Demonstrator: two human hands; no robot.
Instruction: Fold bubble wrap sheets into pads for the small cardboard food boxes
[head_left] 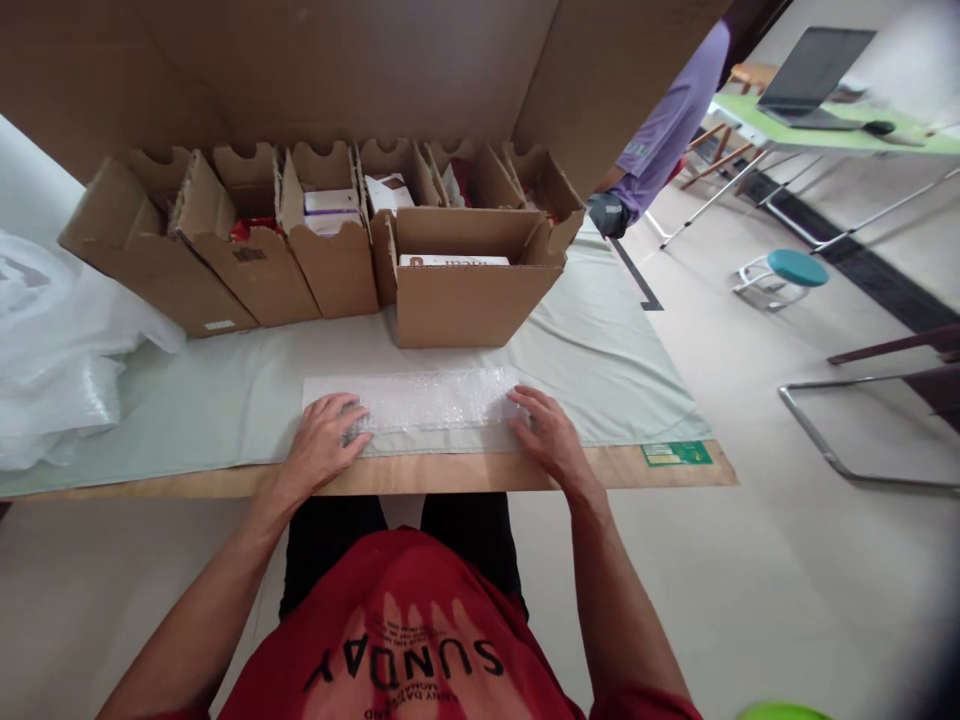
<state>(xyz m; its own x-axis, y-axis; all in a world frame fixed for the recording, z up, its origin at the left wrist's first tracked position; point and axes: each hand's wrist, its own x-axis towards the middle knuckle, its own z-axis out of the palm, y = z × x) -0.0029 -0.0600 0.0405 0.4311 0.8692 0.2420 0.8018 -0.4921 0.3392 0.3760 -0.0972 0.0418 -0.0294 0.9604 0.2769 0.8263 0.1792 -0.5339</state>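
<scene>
A folded strip of clear bubble wrap (439,398) lies flat near the front edge of the cloth-covered table. My left hand (330,430) grips its left end, fingers on top and thumb at the near edge. At the opposite end, my right hand (546,428) has its curved fingers and thumb on the wrap in the same way. What the wrap may contain, if anything, cannot be made out. Just behind it stands a brown cardboard box (465,310) with a white printed packet (454,261) inside.
Several narrow cardboard bins (330,270) stand in a row behind. A pile of bubble wrap (67,370) sits at the left. A green card (677,454) lies at the table's right front corner. Another person's purple sleeve (671,125) shows behind the large cardboard panel (337,70).
</scene>
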